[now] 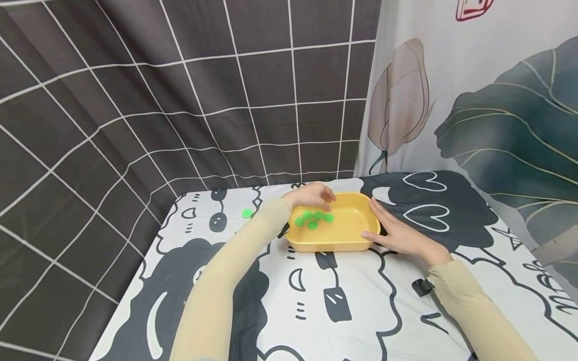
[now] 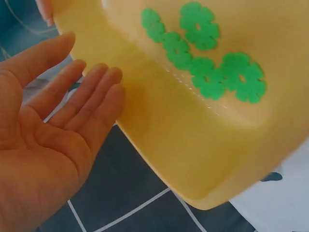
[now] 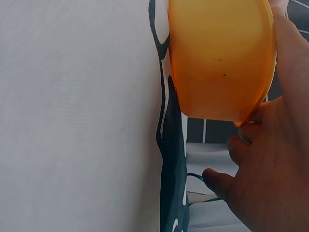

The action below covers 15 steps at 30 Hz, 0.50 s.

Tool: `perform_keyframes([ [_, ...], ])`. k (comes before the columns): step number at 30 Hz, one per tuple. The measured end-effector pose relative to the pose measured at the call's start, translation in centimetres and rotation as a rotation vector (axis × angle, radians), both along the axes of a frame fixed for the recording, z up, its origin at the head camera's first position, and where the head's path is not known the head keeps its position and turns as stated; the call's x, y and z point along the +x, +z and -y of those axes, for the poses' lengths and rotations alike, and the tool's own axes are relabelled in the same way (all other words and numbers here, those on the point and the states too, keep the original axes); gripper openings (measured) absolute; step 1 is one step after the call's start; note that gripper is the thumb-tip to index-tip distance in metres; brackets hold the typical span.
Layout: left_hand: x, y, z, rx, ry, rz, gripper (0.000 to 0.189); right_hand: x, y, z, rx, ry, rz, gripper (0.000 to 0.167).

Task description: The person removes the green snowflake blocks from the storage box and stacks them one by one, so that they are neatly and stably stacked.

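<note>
A yellow tray (image 1: 347, 245) stands on the patterned cloth, with several green flower-shaped discs (image 1: 312, 224) lying in its left part. Over the tray's back left side is my left hand (image 1: 311, 194). In the left wrist view its fingers (image 2: 104, 96) are relaxed and slightly bent beside the rim, with nothing seen in the palm. At the tray's right end, my right hand (image 1: 397, 233) rests on the rim with thumb and fingers spread. The right wrist view shows some right fingertips (image 3: 251, 131) at the rim's corner; part of the thumb's contact is hidden.
A single green disc (image 1: 247, 213) lies on the cloth (image 1: 280, 301) left of the tray. Dark gridded fabric (image 1: 253, 90) hangs behind and to the left, and a leaf-print curtain (image 1: 478, 65) hangs at the right. A small black object (image 1: 422, 287) lies by the right sleeve.
</note>
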<state>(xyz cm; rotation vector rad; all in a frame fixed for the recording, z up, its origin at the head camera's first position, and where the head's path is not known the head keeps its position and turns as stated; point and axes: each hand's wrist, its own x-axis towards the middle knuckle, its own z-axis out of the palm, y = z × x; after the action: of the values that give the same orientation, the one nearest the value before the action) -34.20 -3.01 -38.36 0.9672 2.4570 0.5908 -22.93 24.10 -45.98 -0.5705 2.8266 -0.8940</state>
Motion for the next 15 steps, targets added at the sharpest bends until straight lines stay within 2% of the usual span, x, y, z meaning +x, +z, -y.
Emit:
perform_keyframes([
  [6, 0.3, -0.7, 0.3, -0.115, 0.039, -0.014, 0.048, 0.0, -0.2, -0.1, -0.005, 0.005, -0.002, 0.100],
  [15, 0.8, -1.5, 0.3, -0.222, 0.034, 0.016, 0.055, 0.0, -0.1, 0.0, -0.005, 0.004, -0.013, 0.101],
])
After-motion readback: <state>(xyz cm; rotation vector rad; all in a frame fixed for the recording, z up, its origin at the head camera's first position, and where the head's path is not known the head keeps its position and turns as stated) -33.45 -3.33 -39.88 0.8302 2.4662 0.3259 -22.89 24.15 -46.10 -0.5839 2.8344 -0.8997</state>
